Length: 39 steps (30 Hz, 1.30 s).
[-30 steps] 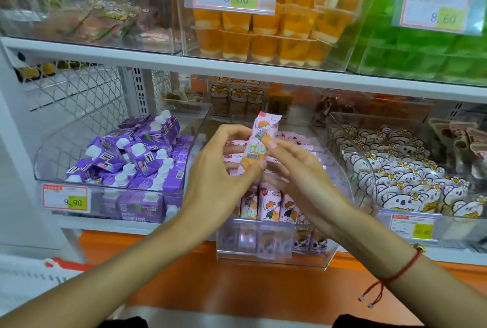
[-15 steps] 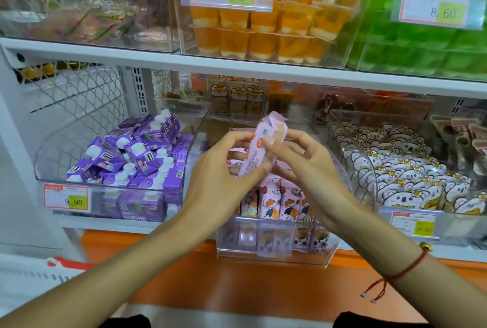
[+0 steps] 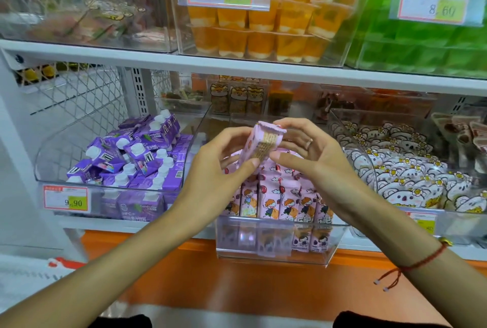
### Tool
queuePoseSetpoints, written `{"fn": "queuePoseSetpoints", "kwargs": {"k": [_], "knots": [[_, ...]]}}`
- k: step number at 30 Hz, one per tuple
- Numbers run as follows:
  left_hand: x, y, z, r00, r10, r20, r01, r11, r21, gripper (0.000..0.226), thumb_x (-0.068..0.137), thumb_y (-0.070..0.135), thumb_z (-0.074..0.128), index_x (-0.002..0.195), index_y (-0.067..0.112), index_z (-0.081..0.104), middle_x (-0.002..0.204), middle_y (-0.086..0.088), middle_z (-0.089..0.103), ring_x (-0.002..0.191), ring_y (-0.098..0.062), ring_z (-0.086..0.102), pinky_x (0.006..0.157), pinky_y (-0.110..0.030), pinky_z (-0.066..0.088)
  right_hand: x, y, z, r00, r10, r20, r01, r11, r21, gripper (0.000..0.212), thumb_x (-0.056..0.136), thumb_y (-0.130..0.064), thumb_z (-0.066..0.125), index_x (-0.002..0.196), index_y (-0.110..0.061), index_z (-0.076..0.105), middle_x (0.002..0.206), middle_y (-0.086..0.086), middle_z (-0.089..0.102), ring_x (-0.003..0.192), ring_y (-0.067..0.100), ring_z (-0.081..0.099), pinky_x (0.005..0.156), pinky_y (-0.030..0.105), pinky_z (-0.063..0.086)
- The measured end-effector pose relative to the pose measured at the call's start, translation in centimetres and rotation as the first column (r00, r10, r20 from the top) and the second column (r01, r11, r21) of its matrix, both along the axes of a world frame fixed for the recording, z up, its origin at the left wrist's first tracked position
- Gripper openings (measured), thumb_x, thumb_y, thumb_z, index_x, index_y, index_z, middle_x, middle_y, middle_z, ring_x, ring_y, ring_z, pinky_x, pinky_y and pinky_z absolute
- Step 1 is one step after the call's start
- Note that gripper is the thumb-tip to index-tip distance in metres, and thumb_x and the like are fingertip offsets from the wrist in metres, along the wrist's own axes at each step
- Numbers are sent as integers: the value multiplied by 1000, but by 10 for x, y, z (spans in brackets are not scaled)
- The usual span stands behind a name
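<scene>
**While the pink snack pack [image 3: 264, 144] is up off the shelf: quick status**

As far as I can see from the head view, it's dead centre of the frame, tilted with its top leaning right and a printed panel facing me. Left hand [image 3: 210, 169] pinches it, thumb at the lower end and fingers curled up near the top. Right hand [image 3: 316, 159] grips the other side, thumb low and fingers on the top seam. It's held just above the clear bin [image 3: 274, 254], which is packed with the same pink packs standing upright. Purple cartons [image 3: 137, 159] are at centre left, white bear packs [image 3: 411, 177] at centre right, and orange jelly cups [image 3: 263, 29] sit on the shelf [image 3: 237, 66] above.
</scene>
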State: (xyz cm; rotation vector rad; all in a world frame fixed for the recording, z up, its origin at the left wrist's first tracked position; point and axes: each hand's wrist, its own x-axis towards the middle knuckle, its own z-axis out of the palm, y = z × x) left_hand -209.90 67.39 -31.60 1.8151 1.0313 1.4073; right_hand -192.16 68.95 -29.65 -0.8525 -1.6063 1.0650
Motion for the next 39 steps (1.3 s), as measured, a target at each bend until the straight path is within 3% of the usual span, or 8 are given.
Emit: {"fn": "queuePoseSetpoints", "kwargs": {"k": [6,12,17,21,26,29,35,39], "knots": [[-2,-1,11,976,-77,203,141,937,-320,32,89,14,64,119,25,62,109,6,72,100,-5,68,82,-17,55,-2,0,2,998,-61,2,61,996,-64,46,79,-24,70,123,-25,58,105,-4,72,99,10,68,84,22,54],[-3,-3,22,938,90,335,82,881,-467,32,85,31,68,114,17,67,94,-3,76,66,-7,71,61,-18,56,-6,-5,6,995,4,98,10,989,-147,42,81,-41,63,119,-25,65,104,5,72,88,13,68,77,23,55],[-4,-4,22,944,112,309,50,880,-473,28,85,31,69,108,15,69,87,-1,77,60,-6,69,55,-16,53,-6,-7,6,992,33,123,-12,985,-170,35,89,-33,61,122,-21,62,107,13,70,81,16,65,78,26,55],[-4,-3,18,951,101,294,32,909,-415,26,85,27,70,109,19,67,87,2,76,72,-6,72,60,-16,55,-6,-8,3,989,58,137,-38,989,-144,53,78,-39,68,128,-31,55,105,2,72,85,11,70,78,24,57],[-4,-2,17,971,2,237,60,965,-254,32,88,8,64,118,15,55,108,1,72,103,-7,67,90,-19,52,-11,-10,-11,929,-197,315,63,918,391,63,82,-12,73,134,-36,46,114,-6,54,94,11,57,76,27,53],[-4,-3,14,976,28,215,24,971,-237,34,84,20,69,117,19,59,112,6,69,104,-2,64,90,-20,53,-10,-8,-15,888,-284,362,73,863,499,65,80,-9,73,134,-35,48,110,-5,51,92,13,52,75,32,50],[-4,-2,12,961,85,264,-15,967,-256,25,90,24,62,114,16,63,105,3,73,99,-5,68,85,-20,55,-11,-7,-17,945,-157,288,62,948,313,63,86,-27,69,138,-39,36,120,-14,54,106,3,54,86,21,48],[-1,-3,12,969,-31,245,84,974,-210,24,96,15,53,117,22,62,109,10,72,102,1,65,80,-13,52,-10,-5,-15,962,-142,232,92,973,211,34,91,-18,62,122,-31,55,117,-15,62,110,5,58,93,37,51]]}}
